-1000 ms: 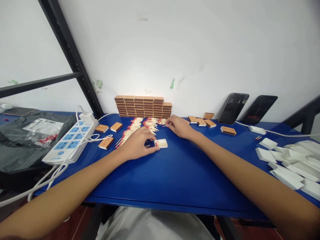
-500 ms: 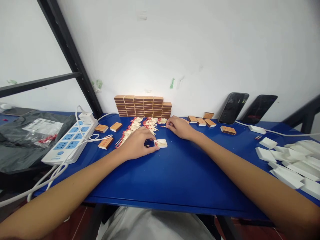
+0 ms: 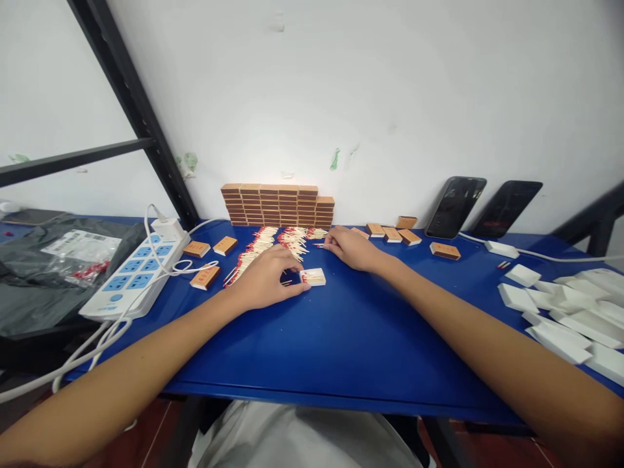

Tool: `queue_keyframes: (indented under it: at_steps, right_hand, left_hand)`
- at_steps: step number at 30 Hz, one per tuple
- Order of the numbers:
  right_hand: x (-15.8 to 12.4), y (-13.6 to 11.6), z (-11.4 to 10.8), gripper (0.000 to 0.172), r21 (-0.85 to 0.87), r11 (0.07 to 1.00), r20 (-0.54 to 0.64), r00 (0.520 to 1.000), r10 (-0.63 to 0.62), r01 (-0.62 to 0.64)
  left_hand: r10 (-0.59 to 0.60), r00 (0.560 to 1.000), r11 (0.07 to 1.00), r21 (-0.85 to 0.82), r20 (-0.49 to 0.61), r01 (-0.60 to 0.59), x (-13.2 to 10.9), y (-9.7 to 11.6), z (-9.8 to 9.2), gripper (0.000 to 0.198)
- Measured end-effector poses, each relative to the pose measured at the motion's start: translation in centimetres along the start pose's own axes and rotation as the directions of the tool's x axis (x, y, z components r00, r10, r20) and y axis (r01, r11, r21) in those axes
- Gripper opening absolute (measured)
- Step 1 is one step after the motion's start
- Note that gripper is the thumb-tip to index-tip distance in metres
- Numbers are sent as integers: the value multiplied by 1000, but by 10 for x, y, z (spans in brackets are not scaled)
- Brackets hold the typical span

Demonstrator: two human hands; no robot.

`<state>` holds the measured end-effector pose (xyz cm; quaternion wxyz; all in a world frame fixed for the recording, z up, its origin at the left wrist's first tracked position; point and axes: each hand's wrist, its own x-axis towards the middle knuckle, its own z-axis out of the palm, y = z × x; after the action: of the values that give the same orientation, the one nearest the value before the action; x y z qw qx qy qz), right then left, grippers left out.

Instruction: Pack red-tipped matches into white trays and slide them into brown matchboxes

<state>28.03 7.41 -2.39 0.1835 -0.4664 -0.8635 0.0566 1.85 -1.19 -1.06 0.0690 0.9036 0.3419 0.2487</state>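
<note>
My left hand (image 3: 270,278) is curled around the left end of a small white matchbox tray (image 3: 318,282), thumb and fingers on its edges. Some red-headed matches lie inside that tray. Further back, my right hand (image 3: 348,248) pinches the ends of a few matches (image 3: 319,245) just above or on the blue table; their red heads point left. Loose matches lie in heaps: a long heap (image 3: 257,248) behind my left hand, a second heap (image 3: 293,240) beside it, and a small heap (image 3: 316,233) near my right fingertips.
Stacked matchboxes (image 3: 277,207) stand against the wall. Single matchboxes (image 3: 205,277) lie left, others (image 3: 411,237) right. White empty trays (image 3: 578,309) pile up at the right. Two phones (image 3: 455,208) lean on the wall. A power strip (image 3: 134,279) with cables and a grey bag (image 3: 43,260) occupy the left.
Both hands keep almost the same places, the left at the tray and the right at the matches. The whole view has shifted very slightly.
</note>
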Motion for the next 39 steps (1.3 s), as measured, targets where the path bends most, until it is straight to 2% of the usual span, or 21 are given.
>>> queue_keyframes:
  at_steps: [11, 15, 18, 21, 23, 26, 30, 32, 35, 37, 39]
  right_hand:
    - [0, -1, -2, 9, -1, 1000, 19, 1000, 2, -2]
    - [-6, -16, -16, 13, 81, 997, 55, 998, -10, 5]
    - [-16, -35, -25, 16, 170, 985, 133, 990, -57, 34]
    - [-26, -54, -26, 14, 209, 974, 199, 972, -128, 85]
    - [-30, -62, -23, 13, 205, 971, 203, 966, -163, 121]
    - [-33, -67, -22, 13, 217, 969, 203, 966, -161, 116]
    - [-29, -60, -23, 13, 369, 928, 254, 955, -155, 53]
    - [-25, -52, -22, 15, 408, 912, 209, 969, -135, 39]
    - [-15, -33, -14, 11, 322, 947, 6, 1000, 0, -2]
    - [-7, -19, -6, 8, 243, 969, -120, 989, 85, -53]
    - [-1, -7, 0, 9, 206, 974, -155, 980, 127, -94]
  left_hand:
    - [5, 1000, 1000, -8, 0, -5, 0, 1, -1, 21]
    - [-5, 1000, 1000, -1, -4, 5, 0, 1, -1, 20]
    - [-6, 1000, 1000, 7, -5, 6, 0, 0, 0, 22]
    - [-1, 1000, 1000, 14, -1, 1, 0, -1, 1, 25]
    - [4, 1000, 1000, 14, -1, -4, 0, -2, 1, 25]
    - [12, 1000, 1000, 4, -9, -11, 0, -1, 1, 22]
    - [3, 1000, 1000, -2, -10, -3, 0, 0, 1, 22]
    - [-3, 1000, 1000, -3, -10, 3, 0, 0, 0, 22]
    - [5, 1000, 1000, -5, -13, -5, 0, 1, 1, 20]
    - [17, 1000, 1000, -9, -17, -18, 0, 1, 1, 20]
    - [21, 1000, 1000, -10, -18, -21, 0, 1, 1, 20]
